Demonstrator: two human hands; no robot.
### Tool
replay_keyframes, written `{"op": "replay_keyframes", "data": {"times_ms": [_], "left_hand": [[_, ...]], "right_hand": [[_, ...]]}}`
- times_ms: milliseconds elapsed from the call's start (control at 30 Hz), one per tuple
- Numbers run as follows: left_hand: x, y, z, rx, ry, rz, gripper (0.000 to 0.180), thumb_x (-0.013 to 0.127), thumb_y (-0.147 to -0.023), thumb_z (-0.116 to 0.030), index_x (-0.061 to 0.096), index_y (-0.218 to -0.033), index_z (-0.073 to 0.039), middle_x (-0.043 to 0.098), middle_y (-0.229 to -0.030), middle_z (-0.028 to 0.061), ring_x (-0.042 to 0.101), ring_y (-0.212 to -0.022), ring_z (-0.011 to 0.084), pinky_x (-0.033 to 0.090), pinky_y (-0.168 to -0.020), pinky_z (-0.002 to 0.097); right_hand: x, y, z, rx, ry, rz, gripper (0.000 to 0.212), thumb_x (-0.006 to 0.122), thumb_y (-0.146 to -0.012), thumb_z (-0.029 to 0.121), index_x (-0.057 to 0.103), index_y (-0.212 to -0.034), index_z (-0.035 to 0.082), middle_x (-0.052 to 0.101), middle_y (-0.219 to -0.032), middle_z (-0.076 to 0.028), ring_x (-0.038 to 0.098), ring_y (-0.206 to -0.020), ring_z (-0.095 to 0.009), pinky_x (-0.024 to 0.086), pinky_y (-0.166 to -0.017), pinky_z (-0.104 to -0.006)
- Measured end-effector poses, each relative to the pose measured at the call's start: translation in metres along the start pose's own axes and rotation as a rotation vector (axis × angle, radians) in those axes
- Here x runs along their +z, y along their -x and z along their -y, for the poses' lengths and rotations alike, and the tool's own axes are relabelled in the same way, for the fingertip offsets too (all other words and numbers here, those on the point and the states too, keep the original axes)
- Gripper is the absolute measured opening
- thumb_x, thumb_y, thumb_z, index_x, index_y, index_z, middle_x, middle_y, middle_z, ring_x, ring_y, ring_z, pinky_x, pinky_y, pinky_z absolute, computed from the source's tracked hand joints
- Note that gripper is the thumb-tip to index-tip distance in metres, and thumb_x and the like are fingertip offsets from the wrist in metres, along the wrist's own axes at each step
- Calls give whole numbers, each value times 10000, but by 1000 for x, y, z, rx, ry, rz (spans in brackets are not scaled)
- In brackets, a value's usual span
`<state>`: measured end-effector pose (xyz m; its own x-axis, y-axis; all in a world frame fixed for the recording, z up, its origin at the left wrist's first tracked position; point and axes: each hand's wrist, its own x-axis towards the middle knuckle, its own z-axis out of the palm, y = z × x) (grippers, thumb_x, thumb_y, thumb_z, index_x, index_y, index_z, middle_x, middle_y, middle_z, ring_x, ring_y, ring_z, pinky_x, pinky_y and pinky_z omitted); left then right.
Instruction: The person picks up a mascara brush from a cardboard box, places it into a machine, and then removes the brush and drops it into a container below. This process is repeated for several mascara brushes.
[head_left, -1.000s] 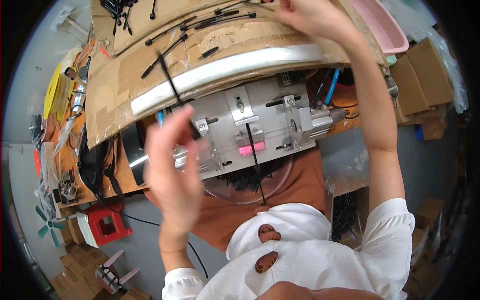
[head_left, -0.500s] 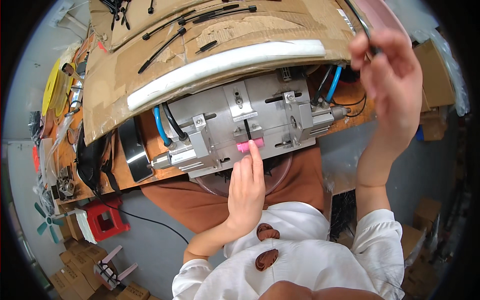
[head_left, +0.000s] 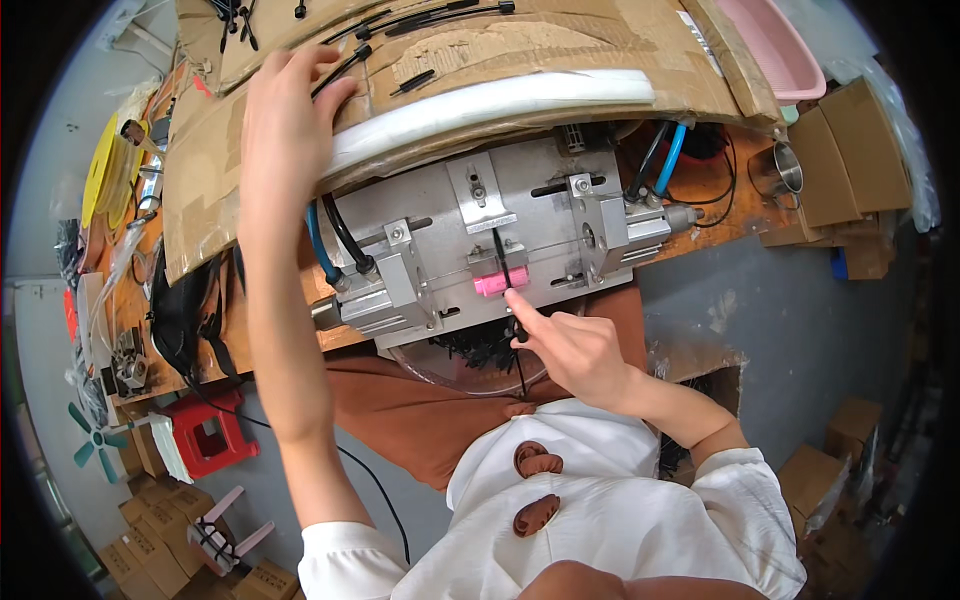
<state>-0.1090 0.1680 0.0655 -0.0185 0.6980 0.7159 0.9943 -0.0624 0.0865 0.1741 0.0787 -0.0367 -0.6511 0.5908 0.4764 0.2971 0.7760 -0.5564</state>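
1. One clear tub [head_left: 435, 384] of black pieces [head_left: 480, 348] sits below the near edge of the metal plate [head_left: 548, 232], by the person's brown-clothed lap.
2. The right hand [head_left: 578, 362] is on the near side of the plate, its extended index finger against the mounted black rod [head_left: 503, 258], just short of the pink cylinder [head_left: 489, 285]. The other fingers are curled; I cannot tell whether that grip holds anything.
3. The mounted rod runs from the plate's middle across the pink cylinder and past the near edge; the cylinder lies near that edge.
4. Silver actuators stand at the plate's two ends, one left [head_left: 385, 310] and one right [head_left: 640, 235], with blue tubing [head_left: 672, 160] at the far right corner.
5. A steel cup [head_left: 775, 170] is right of the plate on the wooden worktop [head_left: 690, 185].
6. Beyond the plate, a white padded strip [head_left: 500, 100] edges a cardboard sheet [head_left: 230, 200].
7. The left hand [head_left: 285, 125] is beyond the plate's left end, its grip loose: thumb and fingers stand apart around a loose black rod [head_left: 350, 64] on the cardboard.
8. More black rods [head_left: 450, 18] lie farther beyond the plate.
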Motion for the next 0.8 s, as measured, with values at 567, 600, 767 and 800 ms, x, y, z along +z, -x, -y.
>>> {"op": "replay_keyframes", "data": {"times_ms": [567, 600, 767, 800], "left_hand": [[-50, 19, -15, -61, 323, 408, 234, 720, -780, -168, 574, -911, -40, 440, -750, 49, 446, -718, 174, 375, -649, 278], [-50, 26, -25, -58, 301, 335, 212, 712, -768, -123, 563, -893, -40, 491, -787, 88, 495, -763, 255, 415, -698, 367], [-54, 92, -79, -175, 297, 31, 326, 700, -719, 21, 616, -1031, -18, 589, -876, 95, 533, -823, 257, 429, -747, 372], [-58, 110, -91, -160, 304, 67, 404, 702, -717, 26, 600, -1108, 6, 585, -881, 99, 531, -819, 255, 435, -741, 369]], "right_hand": [[-70, -105, -14, -358, 331, -111, 388, 637, -717, 77, 607, -1098, 12, 565, -755, -44, 571, -617, -184, 475, -513, -315], [-73, -132, -17, -272, 407, -150, 246, 626, -739, -8, 641, -985, -9, 635, -795, -116, 632, -692, -249, 513, -579, -345], [-82, -237, -109, -391, 833, -64, 214, 535, -896, 38, 572, -1099, -19, 617, -848, -83, 590, -755, -104, 482, -610, -261], [-80, -238, -104, -394, 822, -63, 214, 535, -896, 38, 572, -1099, -19, 617, -848, -83, 590, -755, -104, 482, -610, -261]]}}
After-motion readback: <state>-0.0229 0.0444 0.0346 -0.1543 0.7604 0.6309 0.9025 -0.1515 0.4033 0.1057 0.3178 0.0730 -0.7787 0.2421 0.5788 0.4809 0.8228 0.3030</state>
